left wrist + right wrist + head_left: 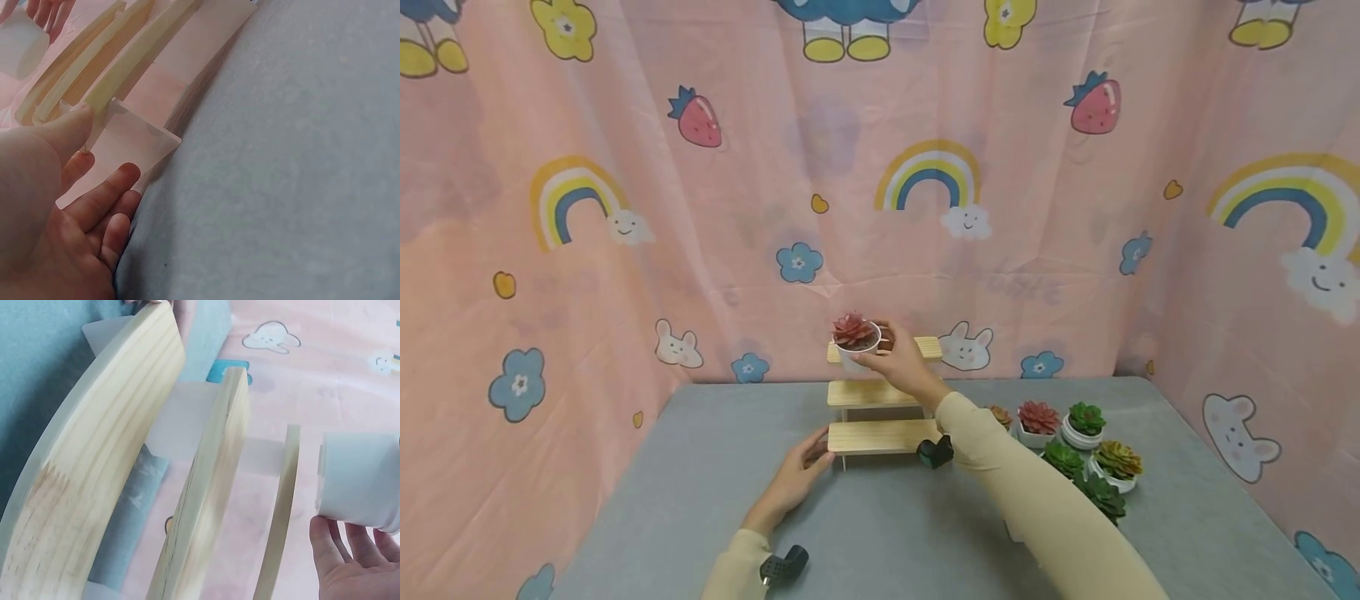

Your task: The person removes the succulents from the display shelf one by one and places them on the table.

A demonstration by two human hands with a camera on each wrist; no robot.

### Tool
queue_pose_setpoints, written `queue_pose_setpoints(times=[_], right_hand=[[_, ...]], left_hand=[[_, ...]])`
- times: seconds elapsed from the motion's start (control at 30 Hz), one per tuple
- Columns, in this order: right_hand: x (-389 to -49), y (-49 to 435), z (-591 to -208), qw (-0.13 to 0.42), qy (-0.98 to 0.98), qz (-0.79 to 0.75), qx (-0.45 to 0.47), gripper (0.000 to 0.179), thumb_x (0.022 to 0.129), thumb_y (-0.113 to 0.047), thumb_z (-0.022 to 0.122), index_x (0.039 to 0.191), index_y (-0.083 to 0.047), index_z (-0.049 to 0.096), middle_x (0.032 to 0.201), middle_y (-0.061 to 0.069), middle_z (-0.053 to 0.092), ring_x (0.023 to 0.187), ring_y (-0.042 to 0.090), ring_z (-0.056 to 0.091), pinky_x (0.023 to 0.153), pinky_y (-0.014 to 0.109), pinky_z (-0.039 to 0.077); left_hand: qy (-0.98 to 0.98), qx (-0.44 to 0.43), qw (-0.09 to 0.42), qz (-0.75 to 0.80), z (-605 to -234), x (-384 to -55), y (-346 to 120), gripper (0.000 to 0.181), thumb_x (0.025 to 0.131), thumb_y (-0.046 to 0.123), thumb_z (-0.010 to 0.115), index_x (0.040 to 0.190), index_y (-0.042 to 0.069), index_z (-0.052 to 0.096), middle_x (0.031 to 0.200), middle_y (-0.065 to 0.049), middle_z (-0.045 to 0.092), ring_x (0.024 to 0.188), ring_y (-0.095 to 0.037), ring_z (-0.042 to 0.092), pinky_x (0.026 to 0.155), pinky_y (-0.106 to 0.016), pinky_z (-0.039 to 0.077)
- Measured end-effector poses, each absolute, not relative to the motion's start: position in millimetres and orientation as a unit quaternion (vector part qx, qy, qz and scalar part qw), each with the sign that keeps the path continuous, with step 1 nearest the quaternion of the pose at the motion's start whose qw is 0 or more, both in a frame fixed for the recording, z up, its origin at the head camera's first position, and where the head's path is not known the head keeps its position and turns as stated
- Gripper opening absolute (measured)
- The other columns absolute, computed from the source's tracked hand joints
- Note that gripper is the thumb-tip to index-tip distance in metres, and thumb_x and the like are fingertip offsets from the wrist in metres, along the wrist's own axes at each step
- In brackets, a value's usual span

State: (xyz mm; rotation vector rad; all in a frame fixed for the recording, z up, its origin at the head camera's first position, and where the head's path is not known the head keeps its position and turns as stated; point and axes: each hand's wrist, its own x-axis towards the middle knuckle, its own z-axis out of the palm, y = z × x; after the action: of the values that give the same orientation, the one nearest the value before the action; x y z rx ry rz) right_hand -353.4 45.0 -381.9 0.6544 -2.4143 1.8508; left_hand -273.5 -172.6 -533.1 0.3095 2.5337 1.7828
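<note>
My right hand [908,365] holds a white pot [854,359] with a red artificial succulent [853,331] by its side. In the head view the pot overlaps the left end of the top board [928,348] of a three-step wooden stand [880,437]. A narrow gap shows between the pot's base [322,478] and that board in the right wrist view. At the stand's lower left end my left hand [796,479] grips the lowest board, thumb at the wood and fingers by the clear side support [134,140].
To the right, partly behind my right forearm, stand several potted succulents: a red one [1038,418], green ones [1086,419] and a yellowish one [1117,460]. A pink patterned curtain [880,117] hangs right behind the grey table [737,433] and along both sides.
</note>
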Motion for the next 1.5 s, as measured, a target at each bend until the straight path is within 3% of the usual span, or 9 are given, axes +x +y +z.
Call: queue_pose_setpoints(times=[0.23,0.93,1.5], right_hand=[[-348,57,-378,0.028,-0.779,0.583,0.231,0.066,0.090,-0.012,0.077,0.146,-0.002,0.044,0.140,0.021,0.058,0.123,0.038,0.061,0.099,0.042,0.056],[-329,87,-376,0.033,-0.761,0.595,0.258,0.064,0.087,0.001,0.076,0.143,0.003,0.045,0.135,0.027,0.058,0.117,0.037,0.064,0.094,0.031,0.058],[-324,106,-378,0.037,-0.770,0.582,0.259,0.065,0.087,-0.004,0.077,0.144,-0.001,0.045,0.136,0.024,0.058,0.122,0.039,0.063,0.100,0.040,0.056]], left_hand=[[0.813,0.099,0.012,0.574,-534,-275,-173,0.060,0.103,0.025,0.060,0.156,0.006,0.038,0.142,-0.022,0.060,0.129,-0.034,0.060,0.108,-0.056,0.045],[0.816,0.085,0.016,0.571,-534,-273,-173,0.060,0.103,0.026,0.060,0.156,0.009,0.038,0.142,-0.022,0.059,0.131,-0.036,0.059,0.109,-0.057,0.045],[0.812,0.083,0.002,0.578,-532,-271,-171,0.059,0.101,0.022,0.062,0.154,0.008,0.041,0.139,-0.022,0.062,0.127,-0.035,0.061,0.105,-0.056,0.048]])
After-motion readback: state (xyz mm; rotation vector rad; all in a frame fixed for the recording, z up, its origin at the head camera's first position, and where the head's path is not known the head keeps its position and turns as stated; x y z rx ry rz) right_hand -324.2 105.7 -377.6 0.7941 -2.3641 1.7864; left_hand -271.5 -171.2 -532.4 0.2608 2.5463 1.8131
